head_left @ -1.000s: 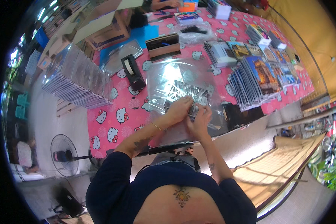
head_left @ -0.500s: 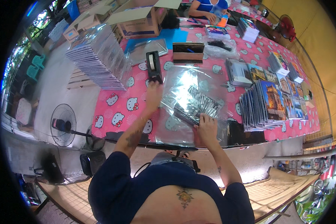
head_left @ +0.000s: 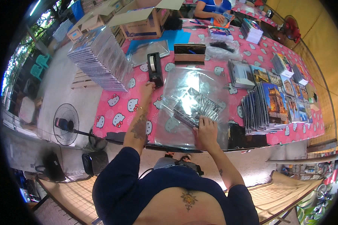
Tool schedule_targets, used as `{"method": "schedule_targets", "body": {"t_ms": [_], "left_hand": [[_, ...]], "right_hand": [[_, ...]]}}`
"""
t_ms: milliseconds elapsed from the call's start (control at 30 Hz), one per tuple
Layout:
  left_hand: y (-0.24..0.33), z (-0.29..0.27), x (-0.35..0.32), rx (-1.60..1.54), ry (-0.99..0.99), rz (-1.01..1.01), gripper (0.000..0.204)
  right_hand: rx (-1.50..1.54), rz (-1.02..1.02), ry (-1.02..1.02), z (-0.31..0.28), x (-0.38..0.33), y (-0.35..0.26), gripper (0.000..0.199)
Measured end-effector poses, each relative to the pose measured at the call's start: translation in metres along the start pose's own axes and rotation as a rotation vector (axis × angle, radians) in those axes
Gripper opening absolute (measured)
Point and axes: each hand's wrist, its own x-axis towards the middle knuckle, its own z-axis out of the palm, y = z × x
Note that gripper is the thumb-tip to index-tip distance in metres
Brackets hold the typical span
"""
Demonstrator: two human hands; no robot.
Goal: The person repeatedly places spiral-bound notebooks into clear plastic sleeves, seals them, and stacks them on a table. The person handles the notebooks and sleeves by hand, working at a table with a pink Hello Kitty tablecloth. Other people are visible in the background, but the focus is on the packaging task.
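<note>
My left hand is at the near end of a black tape dispenser, its fingers pinched together. Any tape between them is too small to make out. My right hand is closed on the near edge of a dark notebook, thumb to the left and fingers on top. Shiny, creased clear plastic covers the notebook, with bright streaks of glare. Under it, clear plastic sheets lie flat on the pink patterned tablecloth.
A tall stack of wrapped notebooks stands at left. Spiral notebooks with photo covers pile up at right. Beyond are an open carton, a small brown box and a co-worker's hands. A fan stands at left.
My left hand has shifted slightly left at the dispenser's near end, its fingers drawn together. My right hand stays on the notebook. The co-worker's hands have moved to the right.
</note>
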Motion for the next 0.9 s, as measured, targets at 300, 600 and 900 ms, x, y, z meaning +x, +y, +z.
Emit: {"method": "schedule_targets", "body": {"t_ms": [300,600,900], "left_hand": [[0.092,0.121,-0.147,0.591,-0.715,0.093,0.029],[0.082,0.148,-0.17,1.4,-0.762,0.414,0.052],[0.078,0.095,-0.21,1.3,-0.678,0.488,0.034]], "right_hand": [[0.033,-0.019,0.015,-0.002,0.001,0.01,0.057],[0.11,0.057,0.0,-0.003,0.0,0.019,0.06],[0.199,0.155,-0.012,0.01,0.048,0.055,0.043]]}}
